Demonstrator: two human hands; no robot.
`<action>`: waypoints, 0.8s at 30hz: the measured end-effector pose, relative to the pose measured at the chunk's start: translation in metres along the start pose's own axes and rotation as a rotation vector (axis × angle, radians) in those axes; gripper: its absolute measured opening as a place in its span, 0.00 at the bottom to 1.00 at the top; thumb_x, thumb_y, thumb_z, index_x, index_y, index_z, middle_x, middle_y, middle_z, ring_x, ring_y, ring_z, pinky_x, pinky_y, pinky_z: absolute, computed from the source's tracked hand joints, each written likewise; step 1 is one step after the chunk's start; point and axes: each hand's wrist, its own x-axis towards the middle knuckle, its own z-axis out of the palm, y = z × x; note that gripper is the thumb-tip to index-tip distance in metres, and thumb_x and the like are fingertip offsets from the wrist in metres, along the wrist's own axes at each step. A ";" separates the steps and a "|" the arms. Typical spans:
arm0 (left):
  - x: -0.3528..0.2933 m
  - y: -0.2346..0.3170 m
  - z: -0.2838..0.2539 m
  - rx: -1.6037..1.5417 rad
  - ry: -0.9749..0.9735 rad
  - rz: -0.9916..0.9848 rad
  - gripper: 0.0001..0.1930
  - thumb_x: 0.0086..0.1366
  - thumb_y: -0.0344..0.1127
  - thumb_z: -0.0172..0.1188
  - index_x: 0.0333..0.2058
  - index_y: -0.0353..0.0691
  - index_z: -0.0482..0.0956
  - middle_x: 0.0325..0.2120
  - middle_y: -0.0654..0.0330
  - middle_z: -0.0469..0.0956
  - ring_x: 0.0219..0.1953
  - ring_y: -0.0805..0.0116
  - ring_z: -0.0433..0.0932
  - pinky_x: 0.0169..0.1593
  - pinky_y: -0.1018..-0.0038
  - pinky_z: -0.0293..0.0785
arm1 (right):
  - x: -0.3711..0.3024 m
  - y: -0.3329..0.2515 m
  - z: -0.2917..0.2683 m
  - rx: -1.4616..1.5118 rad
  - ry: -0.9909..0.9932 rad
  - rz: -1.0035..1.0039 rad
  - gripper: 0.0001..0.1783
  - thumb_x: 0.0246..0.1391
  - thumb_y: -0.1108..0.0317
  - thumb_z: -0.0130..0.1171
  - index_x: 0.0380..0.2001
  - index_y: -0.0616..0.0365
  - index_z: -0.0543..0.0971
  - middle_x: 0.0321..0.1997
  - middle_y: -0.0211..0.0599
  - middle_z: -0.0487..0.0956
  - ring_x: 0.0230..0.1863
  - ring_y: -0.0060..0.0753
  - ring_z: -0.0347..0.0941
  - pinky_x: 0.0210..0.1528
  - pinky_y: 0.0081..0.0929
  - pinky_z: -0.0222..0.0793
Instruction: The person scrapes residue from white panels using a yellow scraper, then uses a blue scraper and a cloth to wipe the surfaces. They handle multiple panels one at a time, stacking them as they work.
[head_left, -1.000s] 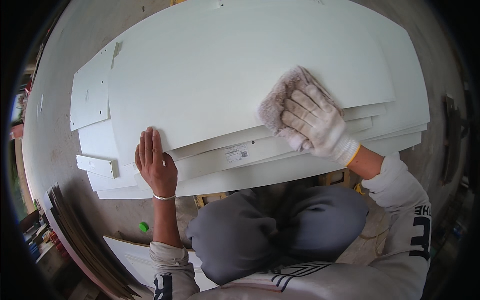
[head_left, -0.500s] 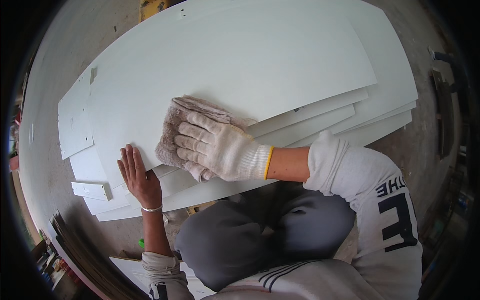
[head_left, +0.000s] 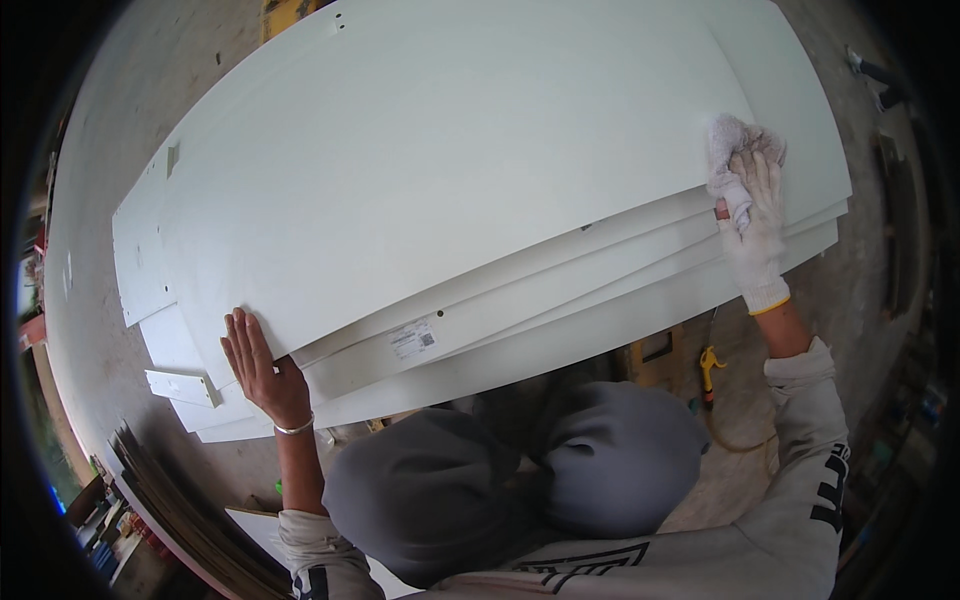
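A large white panel (head_left: 480,150) lies on top of a stack of similar panels in front of me. My bare left hand (head_left: 263,370), a silver bangle at its wrist, rests flat on the panel's near left corner with the fingers stretched out. My right hand (head_left: 755,220), in a white knit glove with a yellow cuff edge, presses a greyish-pink cloth (head_left: 737,150) at the panel's right end. Part of the cloth shows between thumb and fingers. Below the top panel, offset edges of lower panels show, one with a white printed label (head_left: 412,340).
A small white strip (head_left: 182,387) lies at the stack's left end. On the floor, right of my knees, is a yellow air blow gun (head_left: 711,365) with a hose. Brown boards (head_left: 180,500) lean at lower left. A person's feet (head_left: 868,68) appear at far right.
My right hand has swept the cloth from the panel's left-middle edge to its right end. The label and the blow gun now show. My left hand stays near the same corner.
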 end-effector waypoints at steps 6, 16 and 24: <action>0.002 0.004 0.000 0.027 -0.008 0.004 0.33 0.59 0.13 0.54 0.66 0.33 0.74 0.67 0.46 0.74 0.72 0.46 0.69 0.76 0.46 0.59 | 0.011 -0.187 0.031 0.519 -0.036 -0.494 0.27 0.59 0.60 0.57 0.60 0.55 0.82 0.67 0.45 0.78 0.73 0.51 0.68 0.81 0.54 0.52; -0.001 -0.006 -0.001 0.035 -0.046 0.074 0.33 0.61 0.13 0.50 0.67 0.31 0.72 0.67 0.45 0.73 0.72 0.45 0.69 0.75 0.46 0.60 | 0.020 -0.206 0.030 0.601 -0.010 -0.520 0.22 0.62 0.55 0.56 0.53 0.52 0.86 0.62 0.40 0.83 0.70 0.44 0.73 0.81 0.51 0.55; 0.000 0.001 0.009 0.040 0.047 0.060 0.31 0.63 0.17 0.54 0.67 0.32 0.72 0.67 0.45 0.74 0.71 0.44 0.70 0.75 0.45 0.60 | 0.019 0.028 0.000 0.109 0.064 0.114 0.25 0.63 0.66 0.59 0.63 0.57 0.79 0.69 0.44 0.76 0.77 0.52 0.61 0.81 0.52 0.50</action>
